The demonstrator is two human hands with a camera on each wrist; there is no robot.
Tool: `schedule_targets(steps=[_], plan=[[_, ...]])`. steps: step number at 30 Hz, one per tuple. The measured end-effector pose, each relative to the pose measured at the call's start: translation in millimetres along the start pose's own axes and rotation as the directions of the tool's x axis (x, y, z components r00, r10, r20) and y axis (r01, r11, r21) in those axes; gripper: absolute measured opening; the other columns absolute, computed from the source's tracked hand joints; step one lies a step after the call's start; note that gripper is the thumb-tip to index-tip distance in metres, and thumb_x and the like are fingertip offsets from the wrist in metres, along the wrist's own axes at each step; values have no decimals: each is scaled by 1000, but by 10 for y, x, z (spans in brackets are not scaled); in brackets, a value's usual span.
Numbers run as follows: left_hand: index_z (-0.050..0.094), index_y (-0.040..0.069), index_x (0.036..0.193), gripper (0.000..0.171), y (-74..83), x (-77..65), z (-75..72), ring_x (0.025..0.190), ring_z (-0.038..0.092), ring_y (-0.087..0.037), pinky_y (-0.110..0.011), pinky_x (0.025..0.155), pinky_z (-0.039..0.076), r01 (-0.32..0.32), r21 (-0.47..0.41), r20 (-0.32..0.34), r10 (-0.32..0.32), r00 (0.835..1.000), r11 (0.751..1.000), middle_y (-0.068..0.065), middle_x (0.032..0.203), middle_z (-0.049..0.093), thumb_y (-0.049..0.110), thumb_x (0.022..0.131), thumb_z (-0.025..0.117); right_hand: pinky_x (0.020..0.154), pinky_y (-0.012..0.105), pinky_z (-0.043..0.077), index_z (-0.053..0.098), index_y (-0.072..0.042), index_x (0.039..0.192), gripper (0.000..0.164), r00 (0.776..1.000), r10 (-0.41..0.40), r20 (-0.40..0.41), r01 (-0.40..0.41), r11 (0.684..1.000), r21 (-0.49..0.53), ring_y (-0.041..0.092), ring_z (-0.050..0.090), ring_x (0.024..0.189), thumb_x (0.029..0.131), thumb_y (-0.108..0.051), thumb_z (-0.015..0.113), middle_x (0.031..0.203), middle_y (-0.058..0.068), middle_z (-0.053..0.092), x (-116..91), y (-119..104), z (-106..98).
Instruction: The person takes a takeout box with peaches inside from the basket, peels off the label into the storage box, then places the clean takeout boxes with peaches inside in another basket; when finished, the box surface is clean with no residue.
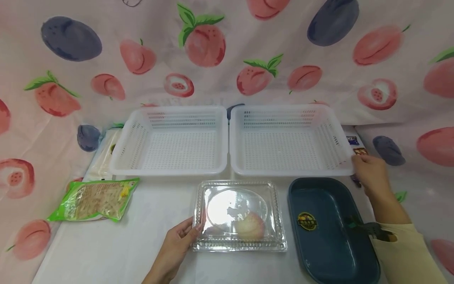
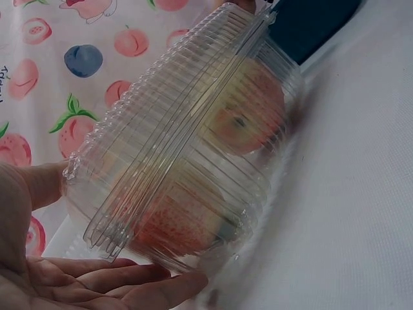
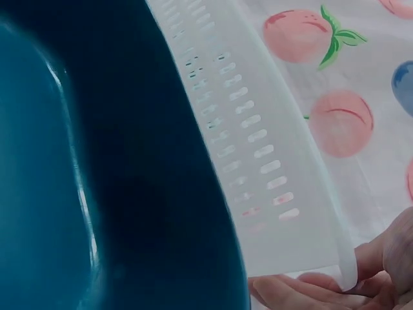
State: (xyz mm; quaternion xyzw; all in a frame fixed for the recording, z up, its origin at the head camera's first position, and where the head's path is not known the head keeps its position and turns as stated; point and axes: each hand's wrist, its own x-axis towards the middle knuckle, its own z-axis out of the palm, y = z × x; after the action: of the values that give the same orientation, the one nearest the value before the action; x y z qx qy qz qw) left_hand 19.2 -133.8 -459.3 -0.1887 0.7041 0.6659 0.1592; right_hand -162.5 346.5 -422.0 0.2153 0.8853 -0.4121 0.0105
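Note:
My left hand (image 1: pixel 179 240) holds the left edge of a clear plastic clamshell box (image 1: pixel 209 246), thumb on one side and fingers on the other. Through its wall show red-and-yellow fruits that look like apples (image 2: pixel 248 106). The box is closed and sits in front of two white slotted baskets. At the far right, my right hand (image 1: pixel 370 173) pinches the front right corner of the right white basket (image 1: pixel 291 172), its fingers passing under the rim (image 3: pixel 348 258). Beneath that forearm lies a dark blue tray (image 1: pixel 330 236) with a round black-and-gold sticker.
The left white basket (image 1: pixel 170 172) stands beside the right one, both against the fruit-print cloth (image 1: pixel 213 86). A green-edged bag (image 1: pixel 95 199) of brownish food lies at the left, with a pale bag (image 1: pixel 104 157) behind it. Small packets (image 1: pixel 360 151) lie past the right basket.

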Motion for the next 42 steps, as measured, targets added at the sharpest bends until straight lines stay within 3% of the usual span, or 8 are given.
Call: schedule_targets(steps=[4, 14, 19, 27, 34, 38, 42], plan=[[46, -13, 148, 70, 9, -12, -4, 120, 71, -32, -34, 95, 64, 6, 0, 3, -6, 1000, 1000, -26, 136, 66, 33, 102, 69, 55, 15, 46, 46, 11, 150, 60, 999, 20, 26, -20, 1000, 7, 38, 54, 108, 110, -33, 35, 145, 38, 50, 12, 20, 10], [46, -14, 147, 68, -11, -2, 14, 118, 72, -32, -34, 92, 64, -5, 17, -3, 5, 1000, 1000, -27, 135, 67, 33, 103, 68, 54, 19, 48, 48, 13, 148, 60, 999, 22, 29, -21, 1000, -16, 28, 54, 96, 111, -33, 35, 137, 35, 52, -3, 23, 8], [45, -15, 148, 68, -25, -3, 23, 119, 71, -32, -35, 93, 64, 5, 9, 7, -5, 1000, 1000, -26, 135, 67, 34, 104, 66, 54, 17, 47, 47, 14, 148, 60, 999, 26, 32, -25, 1000, -19, 31, 55, 99, 111, -32, 34, 139, 35, 52, -3, 31, 18], [58, -13, 137, 51, 1, -65, 72, 94, 75, -20, -24, 72, 63, 3, 151, -101, 13, 995, 989, -18, 112, 78, 28, 105, 63, 54, 15, 44, 46, 16, 147, 59, 999, 19, 37, -17, 999, -40, 38, 55, 106, 112, -30, 34, 140, 38, 52, -3, 43, 35], [63, -10, 131, 44, -3, -153, 29, 68, 61, -13, -21, 52, 52, 59, 238, -192, -13, 981, 969, -5, 85, 76, 26, 107, 58, 55, 16, 45, 45, 14, 149, 59, 999, 25, 37, -24, 999, -40, 35, 55, 105, 112, -31, 33, 141, 36, 51, 21, 45, 51], [65, -8, 131, 45, 44, -225, -53, 61, 53, -13, -23, 49, 46, 83, 287, -204, -24, 979, 954, 1, 72, 68, 30, 108, 57, 54, 17, 45, 47, 15, 147, 60, 999, 7, 35, -6, 1000, -31, 34, 55, 104, 112, -31, 34, 141, 36, 51, 28, 53, 38], [66, -7, 132, 43, 159, -328, -139, 63, 52, -12, -24, 51, 47, 77, 292, -202, -17, 979, 953, -1, 76, 69, 28, 107, 59, 54, 17, 46, 48, 16, 146, 60, 999, -9, 33, 10, 1000, -19, 35, 55, 103, 112, -32, 35, 140, 37, 51, 23, 56, 22]])
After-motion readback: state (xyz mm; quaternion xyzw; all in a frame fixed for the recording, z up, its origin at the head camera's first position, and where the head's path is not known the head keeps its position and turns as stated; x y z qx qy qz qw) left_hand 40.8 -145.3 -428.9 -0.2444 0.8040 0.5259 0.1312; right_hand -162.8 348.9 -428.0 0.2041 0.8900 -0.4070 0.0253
